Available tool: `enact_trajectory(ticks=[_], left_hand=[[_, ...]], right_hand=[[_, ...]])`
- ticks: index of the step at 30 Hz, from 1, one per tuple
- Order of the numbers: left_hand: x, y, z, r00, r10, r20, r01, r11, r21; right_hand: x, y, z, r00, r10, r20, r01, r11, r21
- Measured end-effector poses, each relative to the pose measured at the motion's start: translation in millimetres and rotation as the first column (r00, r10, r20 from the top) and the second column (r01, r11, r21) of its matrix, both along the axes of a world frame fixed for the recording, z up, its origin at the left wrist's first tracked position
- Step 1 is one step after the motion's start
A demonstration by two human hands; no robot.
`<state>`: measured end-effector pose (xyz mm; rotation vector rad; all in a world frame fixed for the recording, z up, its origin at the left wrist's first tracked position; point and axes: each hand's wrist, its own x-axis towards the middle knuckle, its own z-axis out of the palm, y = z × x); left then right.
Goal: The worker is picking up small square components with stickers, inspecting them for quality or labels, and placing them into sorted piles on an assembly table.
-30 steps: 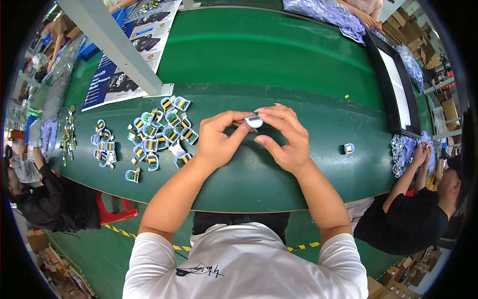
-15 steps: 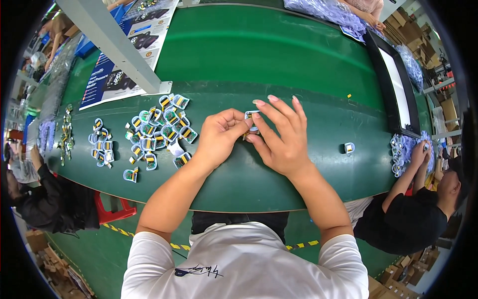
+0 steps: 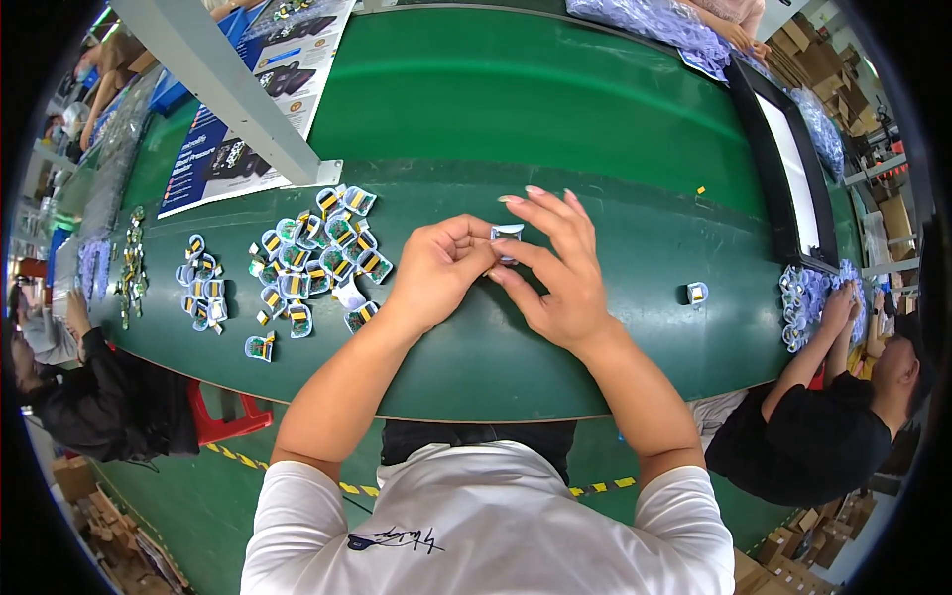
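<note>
A small pale blue-white plastic casing (image 3: 507, 232) is held up between my hands, above the middle of the green bench. My left hand (image 3: 441, 273) is closed, pinching the casing's left side between thumb and bent forefinger. From the right, the thumb and forefinger of my right hand (image 3: 560, 273) close on its lower right side, while the other fingers stretch out above. My fingers hide most of the casing's inside. To the left lies a loose heap of similar casings (image 3: 295, 286) with green circuit boards and yellow-and-black parts.
A smaller group of casings (image 3: 202, 288) lies further left, beside a strip of small boards (image 3: 132, 268). One casing (image 3: 696, 294) sits alone at right. A grey metal post (image 3: 228, 94) stands on a printed sheet (image 3: 213, 164). A black frame (image 3: 783, 169) and co-workers are at the sides.
The casing has turned between my fingers, so its pale rim shows more. My right fingers have drawn in slightly to the left. A tiny yellow scrap on the bench has shifted slightly right.
</note>
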<state>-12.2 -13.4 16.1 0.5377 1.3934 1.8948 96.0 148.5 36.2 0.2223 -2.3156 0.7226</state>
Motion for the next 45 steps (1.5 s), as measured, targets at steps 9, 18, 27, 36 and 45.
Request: enact_trajectory(ticks=[9,18,27,36,45], left_hand=[[-4.1,-2.8,1.5,0.997,-0.055,0.057,0.053,0.998,0.027],[-10.4,-6.0,5.8,0.989,-0.063,0.136,0.055,0.997,0.062],[-15.8,-6.8,14.0,0.966,-0.058,0.252,0.064,0.998,-0.016],[-15.4,-6.4,15.6,0.955,-0.081,0.286,0.081,0.997,0.012],[-11.6,-6.3,12.3,0.953,-0.121,0.278,0.117,0.993,0.033]], right_hand=[[-0.6,8.8,-6.2,0.984,0.141,0.110,-0.113,0.967,-0.229],[0.6,27.8,-3.9,0.991,0.113,0.076,-0.091,0.966,-0.243],[-1.4,32.5,-4.9,0.997,-0.079,0.003,0.078,0.977,-0.197],[-0.3,36.4,-6.5,0.991,-0.122,-0.045,0.118,0.989,-0.088],[3.5,31.5,2.7,0.989,-0.107,0.101,0.134,0.939,-0.316]])
